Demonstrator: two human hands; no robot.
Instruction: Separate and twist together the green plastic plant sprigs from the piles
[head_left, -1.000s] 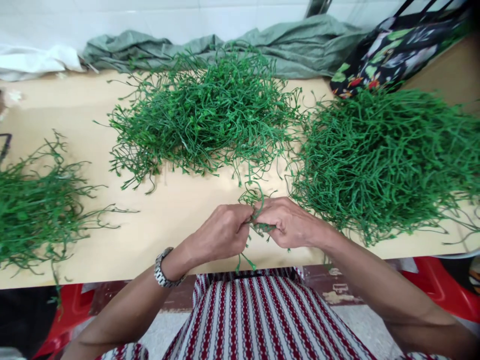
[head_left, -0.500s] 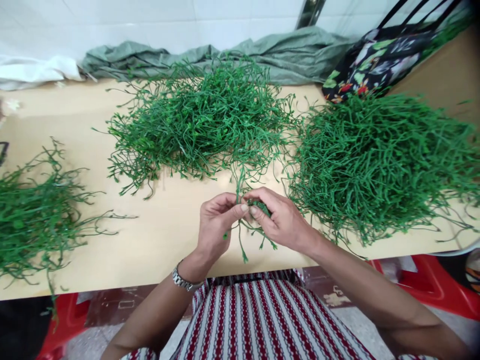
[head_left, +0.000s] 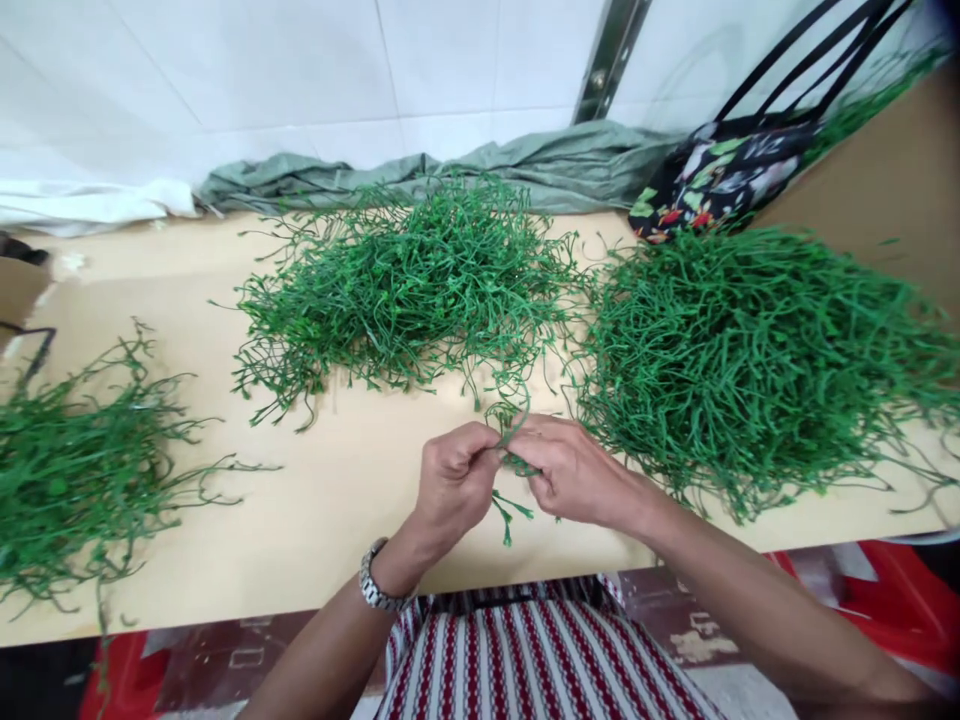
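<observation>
My left hand (head_left: 459,482), with a metal watch at its wrist, is closed in a fist and pinches a thin green stem. Close against it, my right hand (head_left: 581,478) curls around a few green artificial plant stems (head_left: 510,512), whose forked tips stick out below and above the fingers. Exactly how the stems cross between the fingertips is hidden. Beyond both hands lies a loose pile of green stems (head_left: 405,290). A denser pile (head_left: 750,370) spreads to the right of my right hand, and a smaller one (head_left: 60,490) lies at the far left.
A pale table (head_left: 337,520) carries the piles. Along the wall lie a green cloth (head_left: 570,165) and a white cloth (head_left: 90,207). A floral bag (head_left: 739,170) and a cardboard box (head_left: 877,190) stand back right. Red stools (head_left: 900,600) show below the table edge.
Half a second ago the fingers were more open, with thumbs showing around the stems; now both hands are closed tighter, as they were a second ago. The view has tilted up, showing more wall.
</observation>
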